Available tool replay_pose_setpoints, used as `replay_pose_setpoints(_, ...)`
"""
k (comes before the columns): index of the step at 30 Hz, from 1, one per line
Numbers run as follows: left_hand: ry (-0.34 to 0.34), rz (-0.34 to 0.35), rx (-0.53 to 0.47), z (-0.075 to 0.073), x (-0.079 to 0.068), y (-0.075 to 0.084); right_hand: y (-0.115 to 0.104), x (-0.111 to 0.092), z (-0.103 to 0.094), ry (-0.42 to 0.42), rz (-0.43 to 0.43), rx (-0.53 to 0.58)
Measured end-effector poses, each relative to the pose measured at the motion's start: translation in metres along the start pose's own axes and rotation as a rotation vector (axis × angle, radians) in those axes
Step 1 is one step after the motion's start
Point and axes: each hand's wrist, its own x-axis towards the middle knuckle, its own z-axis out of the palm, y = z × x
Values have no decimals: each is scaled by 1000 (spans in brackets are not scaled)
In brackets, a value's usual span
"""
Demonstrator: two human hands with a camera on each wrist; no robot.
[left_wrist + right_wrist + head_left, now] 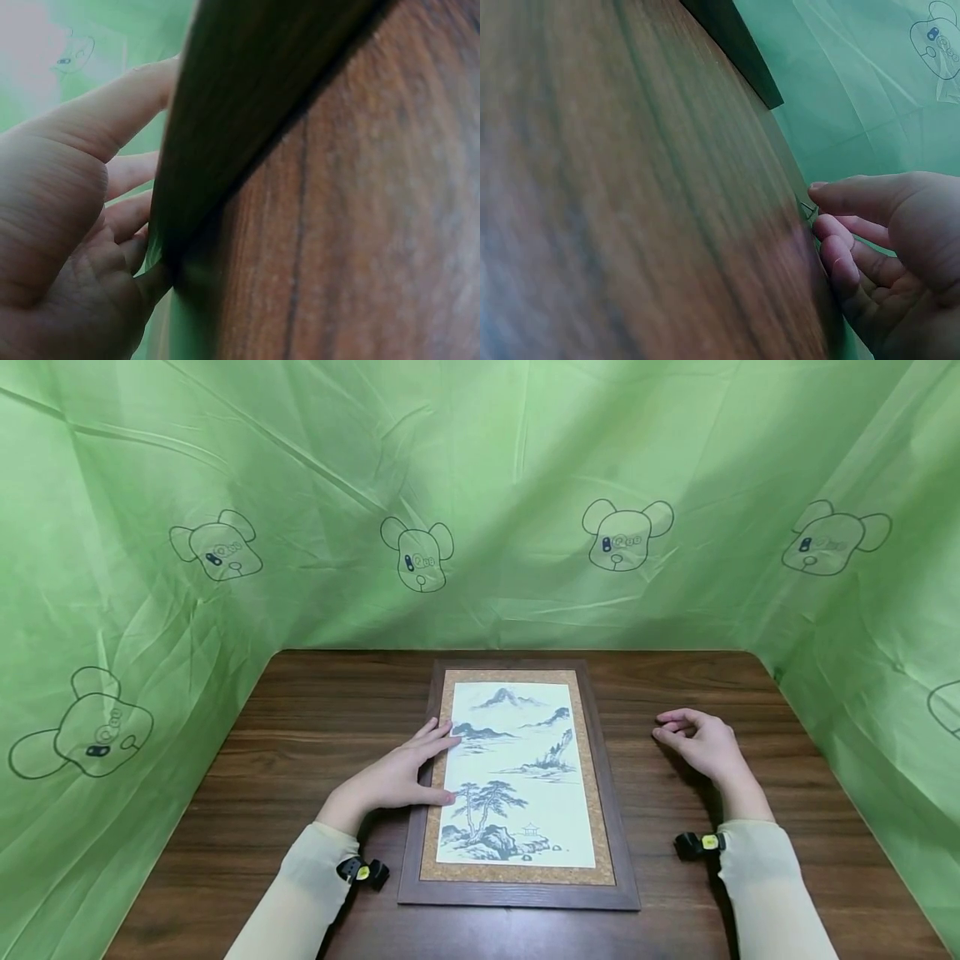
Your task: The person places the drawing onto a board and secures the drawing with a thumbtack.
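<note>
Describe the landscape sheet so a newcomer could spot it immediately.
On the dark wooden table, find the framed cork board that the left hand touches. The landscape sheet lies on the cork, which borders it. Printed mountains and trees set this pale sheet apart from the speckled cork.

A white landscape print in blue-grey tones lies flat upon a dark-framed cork board, which rests lengthwise on the wooden table, while one thin pin is pinched in the right hand.
</note>
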Motion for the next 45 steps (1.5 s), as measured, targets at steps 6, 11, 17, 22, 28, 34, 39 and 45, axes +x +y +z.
replay_pose_setpoints(6, -3, -1, -1, 0, 0, 0, 0, 0, 2, -10, -1, -10)
replay_pose_setpoints(11, -5, -6, -2, 0, 0, -1, 1, 1, 3, -3, -24, -12)
replay_pose_setpoints(17, -5, -4, -2, 0, 0, -1, 4, 1, 3, 7, -42, -19)
replay_pose_setpoints(22, -5, -1, -3, 0, 0, 0, 0, 1, 0, 21, -30, 35)
replay_pose_setpoints(28, -3, -6, -2, 0, 0, 0, -6, 2, -1, 32, 1, 181)
replay_pose_setpoints(34, -5, -11, -8, 0, -2, -1, -15, 5, 3, 56, 7, 284)
replay_pose_setpoints(39, -2, -11, -10, -1, -2, -2, -26, 5, 6, 40, -4, 322)
replay_pose_setpoints(45, -10, 1, -20, 1, -1, 0, -43, 2, 14, 12, -17, 365)
